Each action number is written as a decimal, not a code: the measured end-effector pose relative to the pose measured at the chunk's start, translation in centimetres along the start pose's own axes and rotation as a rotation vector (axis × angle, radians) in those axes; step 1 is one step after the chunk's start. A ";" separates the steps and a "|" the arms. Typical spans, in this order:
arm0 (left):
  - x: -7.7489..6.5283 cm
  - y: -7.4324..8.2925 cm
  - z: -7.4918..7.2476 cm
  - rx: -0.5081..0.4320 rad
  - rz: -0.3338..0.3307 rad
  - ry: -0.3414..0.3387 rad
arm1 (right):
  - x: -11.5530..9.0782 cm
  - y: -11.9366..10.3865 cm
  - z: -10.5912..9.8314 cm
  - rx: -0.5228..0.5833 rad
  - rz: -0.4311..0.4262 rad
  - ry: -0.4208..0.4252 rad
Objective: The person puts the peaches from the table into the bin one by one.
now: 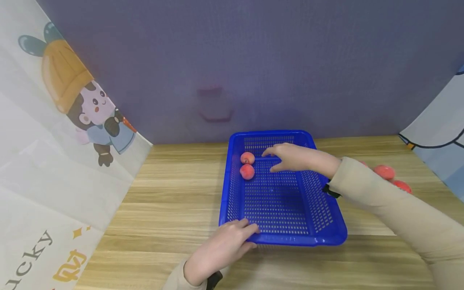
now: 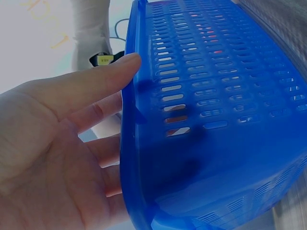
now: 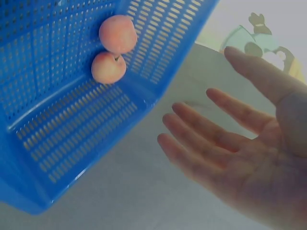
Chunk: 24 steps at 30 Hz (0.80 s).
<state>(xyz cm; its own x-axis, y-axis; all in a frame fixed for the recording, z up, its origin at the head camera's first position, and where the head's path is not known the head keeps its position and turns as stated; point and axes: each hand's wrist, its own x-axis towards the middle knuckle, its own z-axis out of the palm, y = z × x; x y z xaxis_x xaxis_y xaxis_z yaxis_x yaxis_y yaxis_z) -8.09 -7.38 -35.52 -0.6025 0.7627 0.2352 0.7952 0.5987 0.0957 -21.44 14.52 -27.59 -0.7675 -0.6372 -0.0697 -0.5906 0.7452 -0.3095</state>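
Observation:
A blue plastic basket (image 1: 282, 238) with slotted walls sits on the wooden table. My left hand (image 1: 232, 237) grips its near rim at the left corner, thumb on the outer side and fingers over the inner side in the left wrist view. Two round pinkish-red fruits (image 1: 247, 172), apples or peaches, touch each other against the basket's left wall; a short stem shows between them in the right wrist view. Over the basket, right of the fruits, my right hand (image 1: 291, 157) is held with fingers spread, and its palm (image 3: 259, 167) holds nothing.
Several more red fruits (image 1: 385, 172) lie on the table right of the basket, partly hidden by the right sleeve (image 1: 384, 201). A grey-purple wall (image 1: 174, 72) rises behind the table (image 1: 174, 201). A printed white sheet (image 1: 47, 161) stands along the left side.

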 end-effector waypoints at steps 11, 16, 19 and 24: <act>0.0 0.0 -0.1 -0.007 -0.008 -0.018 | -3.3 2.1 -0.8 0.022 -0.008 0.133; 0.0 0.0 -0.2 -0.005 -0.015 -0.023 | -5.1 3.3 -0.9 0.001 -0.024 0.202; 0.0 0.0 -0.2 -0.005 -0.015 -0.028 | -6.5 4.1 -0.7 0.007 0.004 0.227; 0.0 0.0 -0.2 -0.001 -0.009 -0.021 | -8.4 5.7 -0.1 0.025 0.072 0.264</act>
<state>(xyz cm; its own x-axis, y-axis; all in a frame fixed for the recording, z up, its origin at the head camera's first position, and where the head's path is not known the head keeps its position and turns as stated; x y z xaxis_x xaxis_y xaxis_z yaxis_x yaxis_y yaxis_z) -8.08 -7.40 -35.34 -0.6107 0.7625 0.2135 0.7900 0.6052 0.0983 -18.40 24.08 -28.63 -0.8475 -0.5074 0.1561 -0.5286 0.7793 -0.3366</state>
